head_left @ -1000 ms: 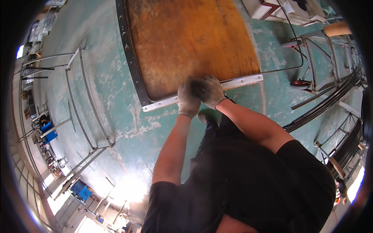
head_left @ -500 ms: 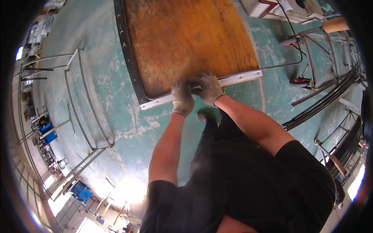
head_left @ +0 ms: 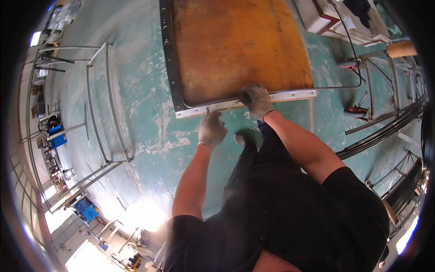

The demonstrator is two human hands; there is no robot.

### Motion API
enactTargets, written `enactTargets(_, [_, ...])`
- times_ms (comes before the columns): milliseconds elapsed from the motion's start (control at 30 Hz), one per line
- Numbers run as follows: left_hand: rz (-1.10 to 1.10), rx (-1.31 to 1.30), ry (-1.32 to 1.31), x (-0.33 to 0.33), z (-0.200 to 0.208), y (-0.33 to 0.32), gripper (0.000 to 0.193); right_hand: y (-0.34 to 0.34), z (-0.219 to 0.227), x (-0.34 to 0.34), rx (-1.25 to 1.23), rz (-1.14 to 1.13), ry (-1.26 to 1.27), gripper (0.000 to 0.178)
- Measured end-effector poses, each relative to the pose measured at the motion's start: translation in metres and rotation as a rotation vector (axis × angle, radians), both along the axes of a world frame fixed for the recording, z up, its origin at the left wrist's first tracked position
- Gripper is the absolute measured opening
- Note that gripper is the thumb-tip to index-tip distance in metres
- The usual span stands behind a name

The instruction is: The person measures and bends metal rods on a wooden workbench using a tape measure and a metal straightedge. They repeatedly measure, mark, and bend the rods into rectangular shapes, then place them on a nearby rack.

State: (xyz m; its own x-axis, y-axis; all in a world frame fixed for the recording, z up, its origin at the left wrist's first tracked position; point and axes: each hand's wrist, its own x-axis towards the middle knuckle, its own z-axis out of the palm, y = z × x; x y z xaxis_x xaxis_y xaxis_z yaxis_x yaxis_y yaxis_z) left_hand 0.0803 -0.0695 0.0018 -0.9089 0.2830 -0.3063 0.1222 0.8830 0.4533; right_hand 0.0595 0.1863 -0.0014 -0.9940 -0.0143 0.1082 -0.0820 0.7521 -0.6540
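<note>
A worn orange-brown tabletop [head_left: 240,50] lies in front of me, with a pale metal strip [head_left: 292,95] along its near edge and a dark perforated bar [head_left: 168,54] down its left side. A thin dark metal rod [head_left: 335,87] follows the near edge, then extends past the right corner and bends away from me. My gloved right hand [head_left: 258,102] is closed around the rod at the near edge. My gloved left hand [head_left: 212,130] is just below the strip, left of the right hand, fingers curled; whatever they may hold is hidden.
A tubular metal frame [head_left: 108,104] lies on the worn green floor [head_left: 149,131] at left. At right are a wheeled metal rack [head_left: 369,86] and a bundle of long black rods [head_left: 385,131]. A white box-like unit [head_left: 326,18] stands at far right.
My left hand has moved away from the right hand, leftward and slightly back from the edge. The right hand stays at the edge. The whole view has shifted slightly.
</note>
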Motion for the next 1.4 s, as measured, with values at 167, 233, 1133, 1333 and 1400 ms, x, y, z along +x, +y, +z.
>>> enactTargets(167, [0.156, -0.171, -0.353, 0.076, 0.048, -0.082, 0.039, 0.002, -0.014, 0.002, -0.105, -0.036, -0.029, 0.008])
enactTargets(233, [0.254, -0.167, -0.349, 0.128, 0.043, -0.133, 0.039, -0.001, -0.014, 0.002, -0.07, -0.025, -0.012, 0.01])
enactTargets(1133, [1.375, 0.6, -0.535, 0.395, 0.1, -0.271, 0.029, -0.011, -0.024, 0.01, 0.045, -0.05, 0.108, 0.016])
enactTargets(1333, [1.179, 0.909, -0.459, 0.155, 0.066, -0.185, 0.038, -0.015, -0.015, 0.012, 0.039, -0.087, 0.074, 0.014])
enactTargets(1400, [1.065, 0.907, -0.451, 0.073, 0.063, -0.159, 0.048, -0.013, -0.011, 0.012, 0.037, -0.025, 0.105, 0.02])
